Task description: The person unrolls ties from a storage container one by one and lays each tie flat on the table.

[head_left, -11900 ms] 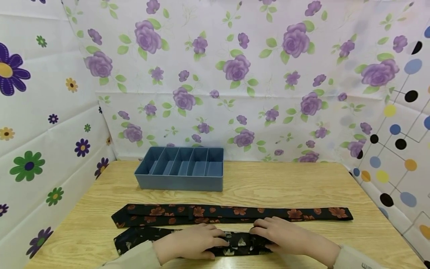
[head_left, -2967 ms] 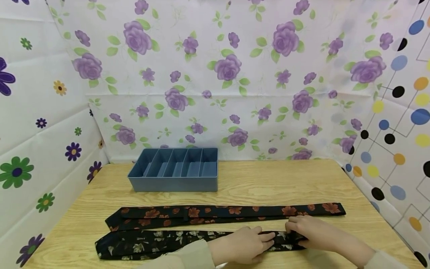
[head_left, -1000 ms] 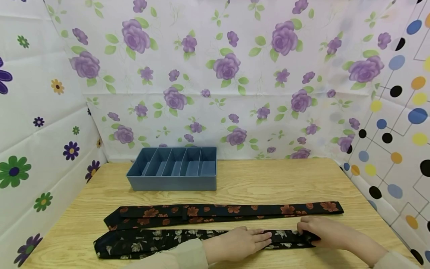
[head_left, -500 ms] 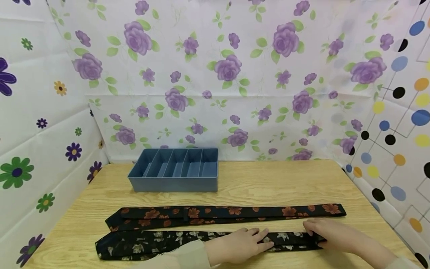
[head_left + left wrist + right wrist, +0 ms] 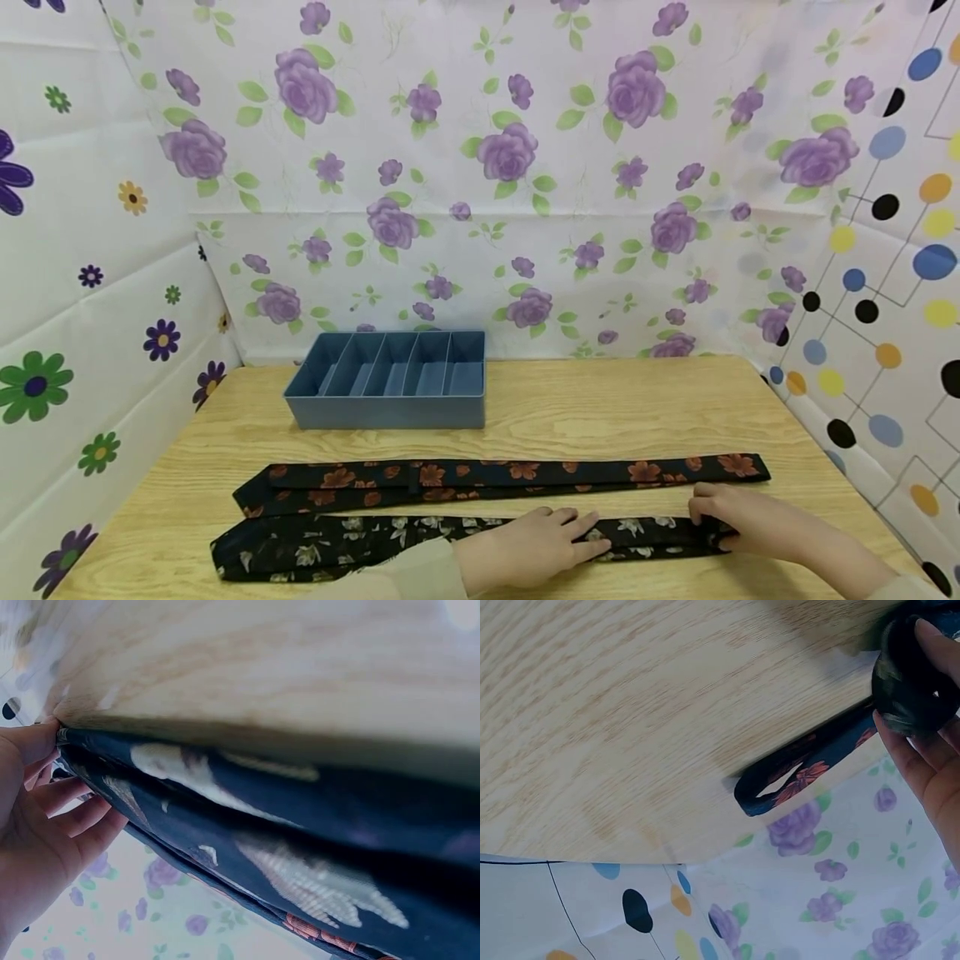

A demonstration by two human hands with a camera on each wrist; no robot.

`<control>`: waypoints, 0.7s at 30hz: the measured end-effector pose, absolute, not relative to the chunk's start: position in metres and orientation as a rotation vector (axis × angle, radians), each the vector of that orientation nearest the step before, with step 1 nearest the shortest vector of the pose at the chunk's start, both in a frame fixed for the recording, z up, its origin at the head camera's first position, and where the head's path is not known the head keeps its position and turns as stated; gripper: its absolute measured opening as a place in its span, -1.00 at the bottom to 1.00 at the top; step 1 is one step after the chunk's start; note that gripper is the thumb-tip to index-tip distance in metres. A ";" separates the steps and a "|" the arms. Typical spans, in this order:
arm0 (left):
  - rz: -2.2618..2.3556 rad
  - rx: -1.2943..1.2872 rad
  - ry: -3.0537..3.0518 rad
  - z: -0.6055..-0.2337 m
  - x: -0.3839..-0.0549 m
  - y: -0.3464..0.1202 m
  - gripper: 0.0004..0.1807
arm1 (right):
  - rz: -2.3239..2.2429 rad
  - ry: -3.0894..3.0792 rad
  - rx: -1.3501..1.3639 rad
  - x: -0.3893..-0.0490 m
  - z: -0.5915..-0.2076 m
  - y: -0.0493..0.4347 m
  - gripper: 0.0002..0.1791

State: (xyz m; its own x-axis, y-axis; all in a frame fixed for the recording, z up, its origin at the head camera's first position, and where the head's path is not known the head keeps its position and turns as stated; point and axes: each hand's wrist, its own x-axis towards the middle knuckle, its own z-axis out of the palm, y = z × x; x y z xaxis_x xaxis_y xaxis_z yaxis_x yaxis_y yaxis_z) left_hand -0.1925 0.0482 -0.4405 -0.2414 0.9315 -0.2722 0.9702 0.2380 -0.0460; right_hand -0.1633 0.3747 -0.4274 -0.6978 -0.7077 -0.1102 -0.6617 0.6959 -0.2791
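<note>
A black necktie with white flowers (image 5: 307, 546) lies lengthwise along the near part of the table, its wide end at the left. My left hand (image 5: 528, 546) rests on its middle with the fingers stretched out; the left wrist view has the thumb along one edge and the fingers (image 5: 97, 825) along the other. At the tie's right end my right hand (image 5: 757, 525) grips the fabric, which curves into a loop (image 5: 900, 690) between thumb and fingers. Just behind lies a second dark necktie with orange flowers (image 5: 525, 471), folded double and touched by neither hand.
A blue-grey tray (image 5: 386, 412) with several compartments stands at the back left of the wooden table (image 5: 615, 408). Patterned cloth walls (image 5: 480, 183) rise behind the table and at both sides.
Both hands have moved right along the white-flowered tie since the oldest frame. Its right end has come farther right with my right hand. The orange-flowered tie and tray stay put.
</note>
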 end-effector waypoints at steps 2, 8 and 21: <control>-0.305 1.812 2.319 -0.441 -0.193 0.048 -0.39 | -0.328 2.694 -1.110 -0.163 -0.428 0.376 -0.64; -0.302 1.818 2.326 -0.442 -0.194 0.047 -0.39 | -0.319 2.704 -1.082 -0.163 -0.428 0.379 -0.59; -0.305 1.843 2.335 -0.443 -0.193 0.047 -0.39 | -0.288 2.722 -0.960 -0.161 -0.428 0.387 -0.55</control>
State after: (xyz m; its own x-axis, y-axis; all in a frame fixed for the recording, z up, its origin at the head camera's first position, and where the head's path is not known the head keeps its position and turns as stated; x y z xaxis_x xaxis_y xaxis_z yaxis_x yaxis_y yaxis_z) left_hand -0.1933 0.0469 -0.4428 -0.2333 0.9417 -0.2425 0.9724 0.2240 -0.0657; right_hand -0.1610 0.3866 -0.4283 -0.7552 -0.6359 -0.1591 -0.5885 0.7646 -0.2628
